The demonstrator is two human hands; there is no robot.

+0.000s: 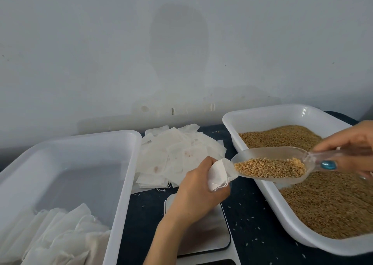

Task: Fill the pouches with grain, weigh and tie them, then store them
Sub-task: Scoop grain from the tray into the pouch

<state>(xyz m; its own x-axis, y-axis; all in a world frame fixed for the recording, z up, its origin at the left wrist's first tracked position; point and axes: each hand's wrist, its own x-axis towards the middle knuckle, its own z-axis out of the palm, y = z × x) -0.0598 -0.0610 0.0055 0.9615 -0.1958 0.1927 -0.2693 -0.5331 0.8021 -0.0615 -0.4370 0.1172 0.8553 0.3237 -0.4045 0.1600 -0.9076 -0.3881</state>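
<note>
Filling step: tea-bag pouch (219,173) is gripped by left hand (198,186) over the scale (203,230); clear scoop (262,153) of wheat grain (270,168) is pinched by right hand (349,153), right of scale. Spill risk: pouch mouth looks barely opened, so grain could be scattered onto scale.

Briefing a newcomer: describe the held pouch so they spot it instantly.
Find the white grain tray on the right; a clear scoop reaches over its left rim. The pouch at the scoop's tip is the only one gripped by the left hand, not lying piled.
</note>
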